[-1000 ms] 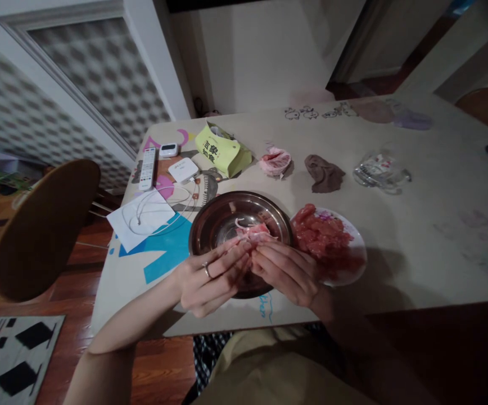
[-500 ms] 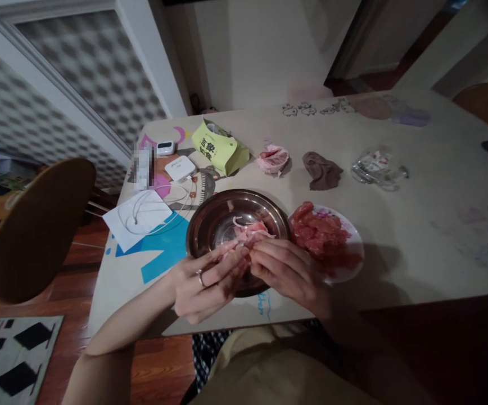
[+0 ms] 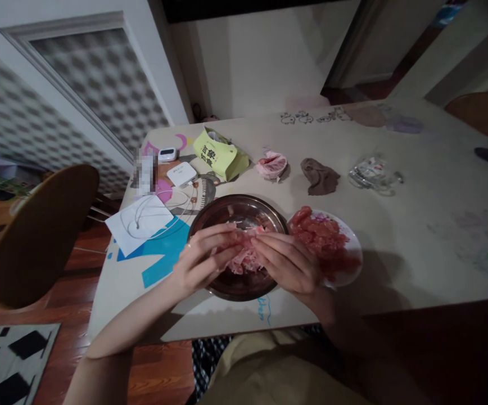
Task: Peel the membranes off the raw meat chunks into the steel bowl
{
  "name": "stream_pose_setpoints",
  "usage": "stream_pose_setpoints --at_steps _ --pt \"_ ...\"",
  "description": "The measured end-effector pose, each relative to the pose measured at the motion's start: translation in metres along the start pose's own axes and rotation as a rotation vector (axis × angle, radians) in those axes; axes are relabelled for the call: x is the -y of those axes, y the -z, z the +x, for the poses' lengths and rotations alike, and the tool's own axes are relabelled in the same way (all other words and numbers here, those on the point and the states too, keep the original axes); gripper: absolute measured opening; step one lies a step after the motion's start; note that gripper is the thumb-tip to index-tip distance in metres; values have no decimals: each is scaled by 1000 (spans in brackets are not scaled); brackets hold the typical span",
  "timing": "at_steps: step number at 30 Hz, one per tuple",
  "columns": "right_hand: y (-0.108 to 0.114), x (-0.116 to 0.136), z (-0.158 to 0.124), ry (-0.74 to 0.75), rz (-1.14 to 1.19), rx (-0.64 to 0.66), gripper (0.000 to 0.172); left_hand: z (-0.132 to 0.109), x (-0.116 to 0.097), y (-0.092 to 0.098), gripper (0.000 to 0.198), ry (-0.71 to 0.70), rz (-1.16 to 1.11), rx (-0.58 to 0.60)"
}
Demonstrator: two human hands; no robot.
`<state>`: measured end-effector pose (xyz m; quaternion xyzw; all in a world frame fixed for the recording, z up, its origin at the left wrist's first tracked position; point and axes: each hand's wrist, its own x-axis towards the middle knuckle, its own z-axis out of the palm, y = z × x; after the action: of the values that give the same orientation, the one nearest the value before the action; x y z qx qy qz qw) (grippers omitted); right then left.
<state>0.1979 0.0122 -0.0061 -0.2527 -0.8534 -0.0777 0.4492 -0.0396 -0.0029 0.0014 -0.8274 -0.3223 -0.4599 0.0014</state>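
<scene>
Left of the metal bowl (image 3: 227, 209), a sheet of white paper (image 3: 128, 228) lies on the table with a pale cable looped over it; a white box (image 3: 181, 175) sits beyond, to the bowl's far left. Your left hand (image 3: 206, 256) reaches over the bowl's left rim, fingers bent and nearly closed, their tips gripping the pink meat (image 3: 244, 261); your thumb is hidden. A yellow-green bag (image 3: 222, 156) stands behind the bowl. The meat is inside the bowl, its upper part drawn between your fingertips. Your right hand (image 3: 289, 263) comes over the bowl's right rim, its fingers curled together and closed on the same meat, the thumb again hidden. A brown cloth (image 3: 320, 176) lies beyond the bowl to its right. Just right of the bowl, a white plate (image 3: 356, 241) carries red meat (image 3: 317, 233), partly behind your right hand.
</scene>
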Motion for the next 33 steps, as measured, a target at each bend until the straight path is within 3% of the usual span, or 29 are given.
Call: stream_pose_setpoints --at_steps 3,8,12,17,22,24,28,33 --pt "-5 0 -3 -18 -84 -23 41 16 -3 -10 28 48 -54 -100" --pt "-9 -1 -5 27 -157 -62 34 26 -13 -14 45 310 -269 113" --pt "-14 -4 -4 89 -159 -83 31 23 -13 -12 38 455 -362 132" --pt "-22 -7 -3 112 -115 -100 33 28 -13 -9 19 456 -412 31" --pt "-23 -8 -5 78 -83 -121 43 32 -15 -6 40 497 -563 73" --pt "-23 -7 -5 69 -54 -117 42 30 -14 -8 42 537 -556 40" --pt "-28 -2 -2 9 32 -132 37 26 -11 -15 30 591 -514 -21" --pt "-32 0 0 -72 43 -184 32 22 -10 -17 11 522 -419 -34"
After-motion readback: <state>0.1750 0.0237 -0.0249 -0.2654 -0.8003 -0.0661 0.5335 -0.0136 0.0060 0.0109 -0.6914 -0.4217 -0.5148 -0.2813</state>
